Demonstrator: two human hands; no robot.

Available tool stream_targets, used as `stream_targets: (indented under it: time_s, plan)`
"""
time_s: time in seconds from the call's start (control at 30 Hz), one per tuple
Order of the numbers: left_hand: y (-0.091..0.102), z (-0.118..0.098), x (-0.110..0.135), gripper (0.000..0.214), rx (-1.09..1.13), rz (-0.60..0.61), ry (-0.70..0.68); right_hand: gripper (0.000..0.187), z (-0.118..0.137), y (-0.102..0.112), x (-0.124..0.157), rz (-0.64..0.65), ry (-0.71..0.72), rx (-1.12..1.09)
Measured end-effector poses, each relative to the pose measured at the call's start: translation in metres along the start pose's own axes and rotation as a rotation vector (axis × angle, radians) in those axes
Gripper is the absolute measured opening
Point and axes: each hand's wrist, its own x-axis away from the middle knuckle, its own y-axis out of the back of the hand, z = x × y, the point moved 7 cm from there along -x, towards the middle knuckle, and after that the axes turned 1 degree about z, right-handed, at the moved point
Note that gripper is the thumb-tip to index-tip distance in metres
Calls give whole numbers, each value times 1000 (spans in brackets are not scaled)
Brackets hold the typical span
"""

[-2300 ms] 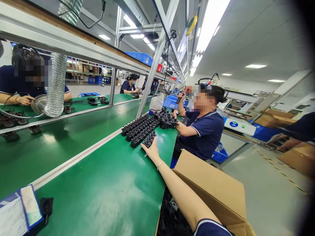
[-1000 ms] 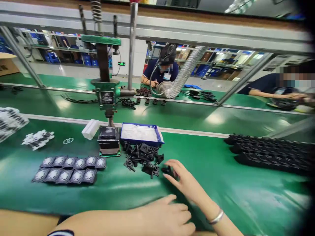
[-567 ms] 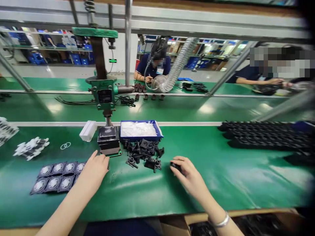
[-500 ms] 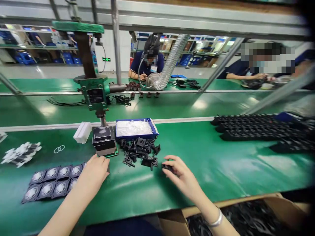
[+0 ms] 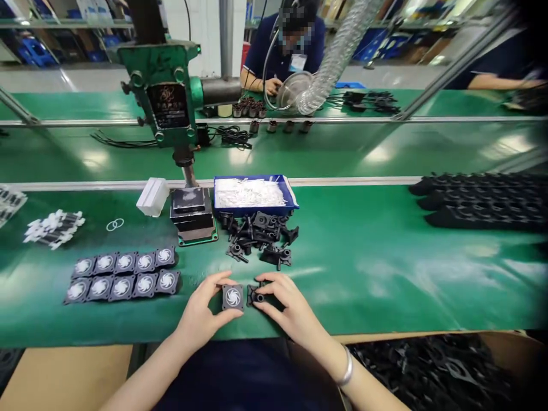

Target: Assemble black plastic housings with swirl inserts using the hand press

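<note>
Between the thumb and fingers of my left hand (image 5: 205,305) is a square black pump housing with a white impeller (image 5: 233,297), its face turned up. My right hand (image 5: 285,302) pinches a black plastic cover with a spout (image 5: 257,295), close beside the housing with a narrow gap between them. Both hands are low over the green mat near its front edge. Past them lies a heap of similar black covers (image 5: 261,228). To the left, two rows of housings with white impellers (image 5: 124,286) lie face up.
A green press (image 5: 166,108) stands over a black block fixture (image 5: 191,214). Beside it are a blue tray (image 5: 293,197) of white pieces and a white block (image 5: 153,197). White parts (image 5: 55,227) and rings (image 5: 115,224) lie left, black part rows (image 5: 488,200) right. A co-worker (image 5: 285,51) sits opposite.
My left hand has come from beside the press fixture to the front middle, now with a housing in view. My right hand has brought its cover in beside it. The camera view has shifted.
</note>
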Motion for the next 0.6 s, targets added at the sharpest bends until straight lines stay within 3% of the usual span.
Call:
stream_targets:
  time_s: [0.13, 0.33, 0.6]
  plan:
    - [-1, 0, -1, 63, 14, -11, -12, 8, 24, 18, -19, -74, 34, -55]
    - [-3, -1, 0, 57, 22, 3, -80, 18, 77, 6, -43, 60, 285, -37]
    - [0, -1, 0, 58, -66, -29, -112, 19, 74, -8, -44, 104, 271, 19]
